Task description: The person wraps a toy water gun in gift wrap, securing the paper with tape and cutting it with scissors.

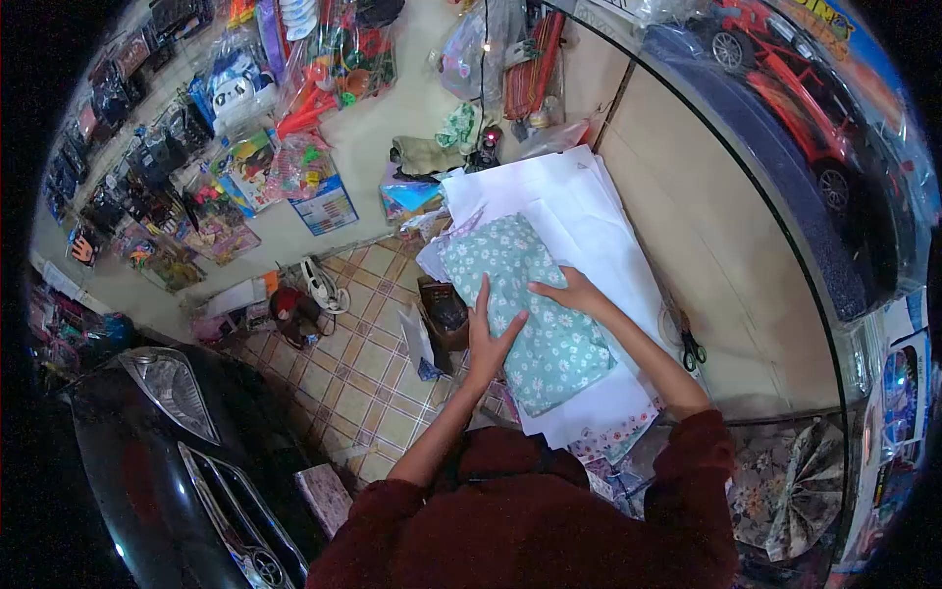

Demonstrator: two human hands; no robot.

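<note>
A mint-green bundle with white daisies [559, 344], cloth or wrapping paper, lies on large white paper sheets [574, 196]. My left hand [491, 342] rests along its left edge, fingers stretched out and thumb apart. On the bundle's upper right part lies my right hand [574, 294], its thumb pointing left and fingers extended. Both hands touch the bundle without gripping it. What is inside it, if anything, is hidden. Under the near end, a sheet with small pink flowers [618, 432] shows.
Black-handled scissors [693, 350] sit right of the papers. A small open box [444, 312] stands left of the bundle on the tiled floor [358, 373]. A large black toy car [186, 471] is at lower left. Packaged toys [240, 88] hang on the wall.
</note>
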